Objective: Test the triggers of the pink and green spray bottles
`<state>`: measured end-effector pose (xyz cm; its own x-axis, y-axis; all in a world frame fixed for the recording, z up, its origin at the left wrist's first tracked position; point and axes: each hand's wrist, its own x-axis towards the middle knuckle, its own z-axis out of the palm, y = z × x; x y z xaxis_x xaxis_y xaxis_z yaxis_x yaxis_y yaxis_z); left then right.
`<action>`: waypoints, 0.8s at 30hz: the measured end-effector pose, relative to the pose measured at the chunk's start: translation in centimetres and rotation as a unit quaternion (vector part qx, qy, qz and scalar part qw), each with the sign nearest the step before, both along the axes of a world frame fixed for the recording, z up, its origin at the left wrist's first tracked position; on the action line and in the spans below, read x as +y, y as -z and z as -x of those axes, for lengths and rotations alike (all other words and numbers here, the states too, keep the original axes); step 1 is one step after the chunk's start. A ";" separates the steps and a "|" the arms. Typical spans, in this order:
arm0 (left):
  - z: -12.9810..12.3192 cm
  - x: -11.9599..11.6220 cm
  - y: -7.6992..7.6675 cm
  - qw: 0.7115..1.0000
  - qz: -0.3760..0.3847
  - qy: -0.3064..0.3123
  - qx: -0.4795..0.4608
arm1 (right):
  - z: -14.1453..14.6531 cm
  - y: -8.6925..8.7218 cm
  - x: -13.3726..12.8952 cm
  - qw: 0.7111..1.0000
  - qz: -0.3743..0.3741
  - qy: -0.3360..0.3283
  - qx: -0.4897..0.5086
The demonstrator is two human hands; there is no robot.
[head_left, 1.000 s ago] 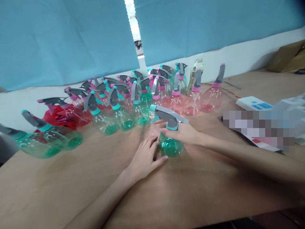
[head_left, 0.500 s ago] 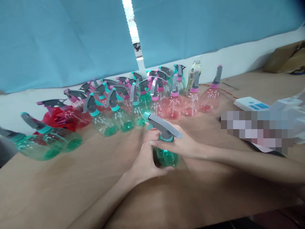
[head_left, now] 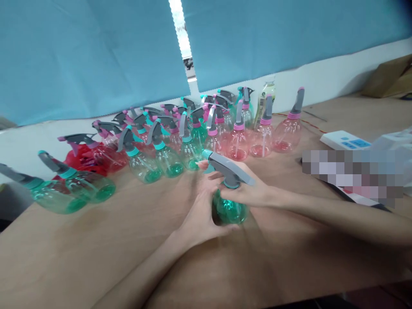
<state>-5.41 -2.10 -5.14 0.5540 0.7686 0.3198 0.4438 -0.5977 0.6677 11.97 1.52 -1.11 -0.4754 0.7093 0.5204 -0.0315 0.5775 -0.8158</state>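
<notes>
In the head view a green spray bottle point(head_left: 230, 211) with a grey trigger head stands close to me at the middle of the table, its nozzle toward the upper left. My left hand point(head_left: 201, 219) curves around the left side of its round body, thumb near the base. My right hand point(head_left: 247, 189) is closed around the neck just under the grey head, some fingers hidden behind it. Behind the hands stand other green spray bottles point(head_left: 170, 161) with teal collars and pink spray bottles point(head_left: 237, 143) with pink collars.
Several bottles fill the back of the table point(head_left: 64, 257) along the wall. A red plastic bag point(head_left: 84, 158) lies among them at left. Right of them are a white device with blue buttons point(head_left: 347, 140), a pixelated patch and clear plastic. A cardboard box point(head_left: 386, 79) sits at the far right.
The view has shifted slightly, so everything sits a little further right. The right hand's fingers have changed position around the neck; both hands stay on the green bottle.
</notes>
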 end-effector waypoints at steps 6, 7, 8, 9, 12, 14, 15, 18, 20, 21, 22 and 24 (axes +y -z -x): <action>0.1 0.1 0.1 1.000 -0.015 0.008 0.007 | 0.1 0.5 0.2 1.000 0.002 -0.005 0.006; 0.1 0.1 0.1 1.000 -0.013 0.009 0.007 | 0.1 0.5 0.2 1.000 0.004 -0.008 0.007; 0.1 0.1 0.2 1.000 -0.010 0.010 0.007 | 0.1 0.5 0.2 1.000 0.006 -0.011 0.009; 0.1 0.1 0.2 1.000 -0.007 0.009 0.007 | 0.0 0.4 0.2 1.000 0.008 -0.014 0.010; 0.1 0.1 0.2 1.000 -0.006 0.009 0.011 | -0.1 0.3 0.1 1.000 0.005 -0.015 0.012; 0.1 0.1 0.1 1.000 -0.016 0.011 0.017 | -0.1 0.1 0.1 1.000 0.001 -0.010 0.008; 0.1 0.2 0.1 0.999 -0.021 0.012 0.022 | -0.1 0.1 0.1 1.000 0.000 -0.007 0.007; 0.2 0.2 0.2 0.999 -0.026 0.011 0.039 | -0.1 0.0 0.0 1.000 -0.001 -0.002 0.011; 0.3 0.2 0.4 0.998 -0.027 0.004 0.047 | -0.1 0.0 -0.1 1.000 -0.019 0.007 0.024; 0.4 0.2 0.5 0.998 -0.029 0.001 0.050 | -0.1 0.0 -0.1 0.999 -0.029 0.013 0.028; 0.5 0.2 0.7 0.998 -0.029 -0.001 0.053 | -0.1 0.0 -0.1 0.999 -0.035 0.018 0.029; 0.6 0.2 0.9 0.998 -0.027 -0.001 0.060 | -0.1 0.1 -0.1 0.999 -0.037 0.020 0.028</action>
